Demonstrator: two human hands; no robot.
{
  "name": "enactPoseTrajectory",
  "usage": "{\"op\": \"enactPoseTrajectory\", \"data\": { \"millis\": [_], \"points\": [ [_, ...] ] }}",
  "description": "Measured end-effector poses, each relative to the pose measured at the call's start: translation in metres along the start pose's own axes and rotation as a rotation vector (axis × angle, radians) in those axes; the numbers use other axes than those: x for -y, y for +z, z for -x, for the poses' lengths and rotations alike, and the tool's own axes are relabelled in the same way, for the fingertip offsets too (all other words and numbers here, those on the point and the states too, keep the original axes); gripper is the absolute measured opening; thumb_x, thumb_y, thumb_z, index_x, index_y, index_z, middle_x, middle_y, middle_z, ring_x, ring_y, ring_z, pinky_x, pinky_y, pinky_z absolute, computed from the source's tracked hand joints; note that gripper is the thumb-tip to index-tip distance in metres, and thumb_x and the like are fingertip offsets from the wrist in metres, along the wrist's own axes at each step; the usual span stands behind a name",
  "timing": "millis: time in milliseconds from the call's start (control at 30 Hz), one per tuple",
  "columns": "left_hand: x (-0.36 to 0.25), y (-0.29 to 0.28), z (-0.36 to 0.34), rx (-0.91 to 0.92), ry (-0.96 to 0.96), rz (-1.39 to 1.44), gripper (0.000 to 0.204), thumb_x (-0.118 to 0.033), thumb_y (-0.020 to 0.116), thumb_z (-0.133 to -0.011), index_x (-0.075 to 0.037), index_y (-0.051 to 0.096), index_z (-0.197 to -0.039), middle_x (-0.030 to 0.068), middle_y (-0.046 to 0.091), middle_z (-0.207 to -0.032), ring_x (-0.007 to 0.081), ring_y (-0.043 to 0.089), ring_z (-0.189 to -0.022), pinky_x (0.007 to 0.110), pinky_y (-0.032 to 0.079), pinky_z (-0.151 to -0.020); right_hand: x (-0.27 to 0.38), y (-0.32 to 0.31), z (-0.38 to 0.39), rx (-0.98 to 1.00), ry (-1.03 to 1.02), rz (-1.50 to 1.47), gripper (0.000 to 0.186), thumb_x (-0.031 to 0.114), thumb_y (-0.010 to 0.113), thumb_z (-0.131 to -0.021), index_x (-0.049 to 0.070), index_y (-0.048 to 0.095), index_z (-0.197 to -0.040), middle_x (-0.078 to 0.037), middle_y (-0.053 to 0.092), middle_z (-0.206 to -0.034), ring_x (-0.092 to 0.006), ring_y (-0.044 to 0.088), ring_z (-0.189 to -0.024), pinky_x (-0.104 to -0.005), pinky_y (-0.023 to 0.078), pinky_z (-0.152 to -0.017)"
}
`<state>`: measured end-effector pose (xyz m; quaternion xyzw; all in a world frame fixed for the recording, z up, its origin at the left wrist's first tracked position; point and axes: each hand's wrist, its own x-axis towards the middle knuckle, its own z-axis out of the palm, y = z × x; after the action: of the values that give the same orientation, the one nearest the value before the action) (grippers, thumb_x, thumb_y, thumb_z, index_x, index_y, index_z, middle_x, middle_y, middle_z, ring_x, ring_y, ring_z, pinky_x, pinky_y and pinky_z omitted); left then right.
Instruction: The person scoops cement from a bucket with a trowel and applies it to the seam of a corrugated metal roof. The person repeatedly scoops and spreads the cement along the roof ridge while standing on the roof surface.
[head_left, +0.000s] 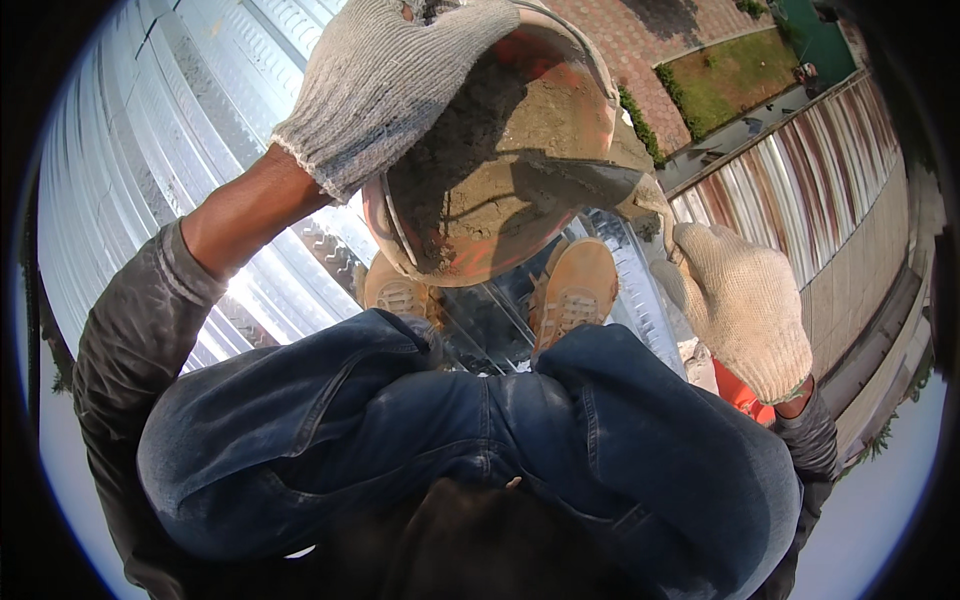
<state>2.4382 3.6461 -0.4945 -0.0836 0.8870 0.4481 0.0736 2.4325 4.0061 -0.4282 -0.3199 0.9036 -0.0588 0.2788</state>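
A round bucket point(470, 268) with reddish, mortar-smeared walls tilts in front of my feet. Grey-brown wet mortar point(485, 170) coats its inside. My left hand point(395, 90), in a knitted work glove, is closed on the bucket's rim at the upper left; its fingertips are mostly hidden. My gloved right hand point(745, 310) is closed around the handle of a trowel point(605, 185), to the right of the bucket. The trowel's mortar-covered blade reaches over the rim into the bucket. A thin wire bail runs along the bucket's side.
Ribbed shiny metal sheeting point(200, 110) spreads to the left and under my tan shoes point(580, 290). Far below at the upper right lie a paved yard point(640, 45) and grass point(725, 80). A rusty corrugated roof point(800, 150) lies to the right. Something red point(738, 388) shows by my right wrist.
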Motion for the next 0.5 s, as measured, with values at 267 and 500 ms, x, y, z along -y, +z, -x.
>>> {"op": "enactPoseTrajectory", "data": {
  "millis": [267, 500],
  "points": [
    [0.008, 0.006, -0.005, -0.005, 0.043, 0.026, 0.053, -0.052, 0.072, -0.11, -0.002, 0.079, -0.127, 0.0132, 0.08, -0.099, 0.0193, 0.08, -0.087, 0.033, 0.067, -0.077, 0.014, 0.032, -0.027, 0.214, -0.101, -0.323, 0.033, 0.035, 0.074, -0.105, 0.003, 0.074, -0.115, -0.022, 0.073, -0.085, -0.0427, 0.075, -0.08, -0.0507, 0.058, -0.072],
    [0.016, -0.003, -0.036, -0.033, 0.109, 0.081, 0.06, -0.058, 0.073, -0.108, 0.0, 0.079, -0.125, 0.0165, 0.081, -0.097, 0.0237, 0.083, -0.085, 0.034, 0.069, -0.075, 0.001, 0.04, -0.016, 0.371, -0.141, -0.702, 0.044, 0.046, 0.069, -0.111, 0.005, 0.079, -0.122, -0.019, 0.078, -0.101, -0.0327, 0.079, -0.095, -0.0439, 0.062, -0.083]
  ]
}}
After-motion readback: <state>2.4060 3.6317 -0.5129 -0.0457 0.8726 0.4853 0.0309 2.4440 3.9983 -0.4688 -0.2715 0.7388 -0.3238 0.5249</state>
